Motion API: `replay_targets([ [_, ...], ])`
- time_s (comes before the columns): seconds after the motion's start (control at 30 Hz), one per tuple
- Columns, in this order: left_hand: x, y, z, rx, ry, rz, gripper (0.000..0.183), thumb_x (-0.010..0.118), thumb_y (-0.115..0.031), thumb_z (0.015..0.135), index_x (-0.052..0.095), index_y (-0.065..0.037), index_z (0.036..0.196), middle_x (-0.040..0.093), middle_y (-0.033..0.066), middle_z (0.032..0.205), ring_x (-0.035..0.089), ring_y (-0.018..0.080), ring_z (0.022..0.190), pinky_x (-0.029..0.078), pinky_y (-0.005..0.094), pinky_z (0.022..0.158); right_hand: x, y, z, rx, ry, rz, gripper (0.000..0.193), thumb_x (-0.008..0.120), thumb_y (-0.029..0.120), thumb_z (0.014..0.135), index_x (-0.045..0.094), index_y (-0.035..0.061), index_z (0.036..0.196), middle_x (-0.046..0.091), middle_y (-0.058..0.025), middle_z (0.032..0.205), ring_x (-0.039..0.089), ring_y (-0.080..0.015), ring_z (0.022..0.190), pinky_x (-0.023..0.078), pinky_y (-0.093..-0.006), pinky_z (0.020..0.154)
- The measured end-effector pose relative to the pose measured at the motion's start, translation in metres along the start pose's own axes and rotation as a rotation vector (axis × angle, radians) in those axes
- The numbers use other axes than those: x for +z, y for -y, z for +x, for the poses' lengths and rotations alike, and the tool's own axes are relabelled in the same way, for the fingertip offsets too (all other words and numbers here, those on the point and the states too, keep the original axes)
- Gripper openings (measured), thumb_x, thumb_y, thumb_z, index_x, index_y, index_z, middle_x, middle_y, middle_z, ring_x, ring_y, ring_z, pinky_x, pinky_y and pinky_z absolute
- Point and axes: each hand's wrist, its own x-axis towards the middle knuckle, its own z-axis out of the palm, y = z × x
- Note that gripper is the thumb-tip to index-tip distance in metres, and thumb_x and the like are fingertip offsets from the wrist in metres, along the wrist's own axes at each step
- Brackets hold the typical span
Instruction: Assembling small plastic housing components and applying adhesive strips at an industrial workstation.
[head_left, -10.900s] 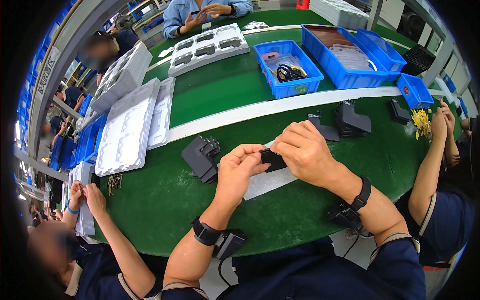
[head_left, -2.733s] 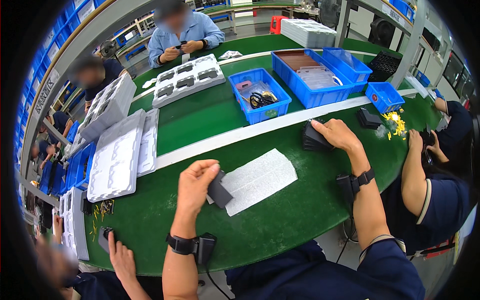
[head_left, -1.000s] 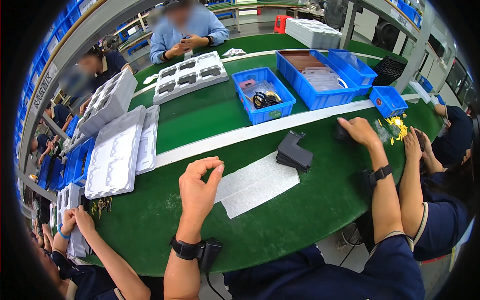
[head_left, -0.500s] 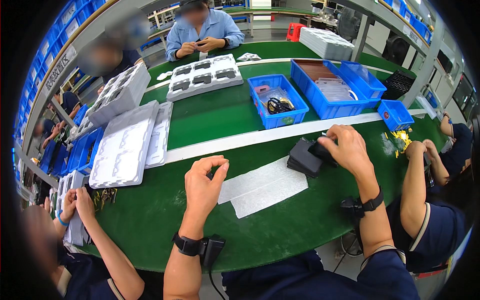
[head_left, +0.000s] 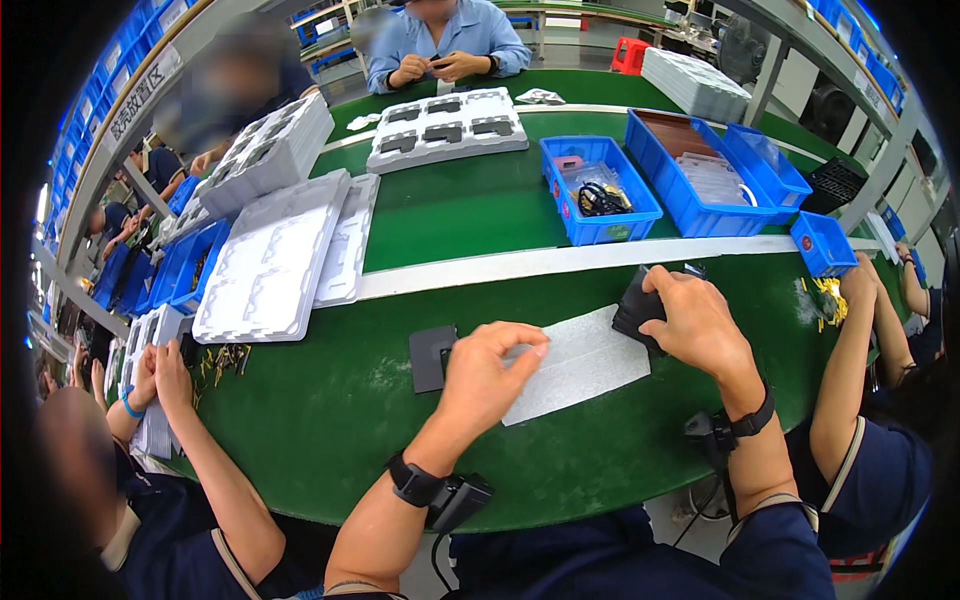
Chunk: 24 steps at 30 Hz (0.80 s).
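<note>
My right hand [head_left: 700, 325] reaches over a small stack of black flat rectangular pieces [head_left: 630, 312], thumb and fingers closed on its right side. My left hand [head_left: 485, 375] hovers at the near left edge of a pale cloth-like strip [head_left: 575, 372]. Its thumb and forefinger meet in a pinch, and whatever may be between the tips is too small to make out. Left of that hand, another black flat piece [head_left: 430, 358] lies on the green table, its right edge partly covered by the hand. A small dark object [head_left: 694, 270] shows just beyond my right hand.
White moulded trays [head_left: 270, 265] lie at the left, more with dark parts [head_left: 450, 130] farther back. Blue bins [head_left: 600, 190] stand beyond a white strip. Small yellow pieces [head_left: 826, 300] lie at the right. Co-workers' arms [head_left: 215, 450] flank me; another person [head_left: 450, 50] sits opposite.
My left hand has moved right and lowered toward the cloth-like strip; a black flat piece now shows beside it. My right hand has come closer onto the stack. The view has shifted slightly.
</note>
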Motion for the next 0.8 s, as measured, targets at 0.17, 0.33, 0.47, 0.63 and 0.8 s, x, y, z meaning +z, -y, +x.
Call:
replay_targets([
  [0.17, 0.013, -0.002, -0.004, -0.07, 0.212, -0.133, 0.014, 0.067, -0.014, 0.084, 0.068, -0.004, 0.093, 0.068, 0.0067, 0.097, 0.063, 0.0149, 0.089, 0.05, 0.0279, 0.075, 0.001, 0.011, 0.0, 0.021, -0.104, -0.167, 0.038, 0.076, 0.006, 0.063, 0.053, 0.0014, 0.093, 0.061, -0.0167, 0.081, 0.059, -0.0359, 0.08, 0.046, -0.0432, 0.07],
  [0.33, 0.001, -0.006, -0.002, -0.27, 0.249, -0.102, 0.018, 0.067, -0.017, 0.085, 0.068, -0.004, 0.097, 0.067, 0.0054, 0.099, 0.061, 0.0117, 0.088, 0.049, 0.0265, 0.077, 0.004, 0.023, 0.002, -0.075, -0.14, -0.2, 0.035, 0.075, 0.004, 0.061, 0.053, 0.0023, 0.089, 0.06, -0.0146, 0.081, 0.058, -0.0341, 0.081, 0.045, -0.0429, 0.069],
  [0.47, 0.0, 0.001, 0.002, -0.336, 0.082, -0.433, 0.034, 0.067, -0.019, 0.086, 0.059, -0.003, 0.115, 0.066, 0.0053, 0.101, 0.06, 0.0104, 0.086, 0.047, 0.0247, 0.072, 0.016, 0.04, 0.005, -0.396, -0.181, -0.105, 0.028, 0.072, 0.006, 0.062, 0.053, 0.0068, 0.084, 0.054, -0.0077, 0.079, 0.053, -0.0262, 0.081, 0.037, -0.0373, 0.067],
  [0.63, -0.007, 0.013, 0.005, -0.444, 0.073, -0.614, 0.028, 0.066, -0.016, 0.087, 0.058, -0.003, 0.11, 0.065, 0.0051, 0.096, 0.06, 0.0091, 0.082, 0.046, 0.0206, 0.062, 0.051, 0.05, 0.006, -0.562, -0.177, 0.114, 0.026, 0.073, 0.008, 0.064, 0.054, 0.007, 0.081, 0.054, -0.0069, 0.08, 0.054, -0.024, 0.081, 0.038, -0.0366, 0.067],
  [0.8, 0.001, 0.009, 0.003, -0.427, 0.121, -0.646, 0.019, 0.065, -0.011, 0.087, 0.058, -0.003, 0.103, 0.063, 0.0032, 0.092, 0.06, 0.0085, 0.081, 0.053, 0.0222, 0.069, 0.064, 0.039, 0.008, -0.227, -0.193, 0.634, 0.022, 0.072, 0.008, 0.073, 0.057, 0.0002, 0.088, 0.061, -0.0125, 0.071, 0.061, -0.0279, 0.064, 0.049, -0.0371, 0.058],
])
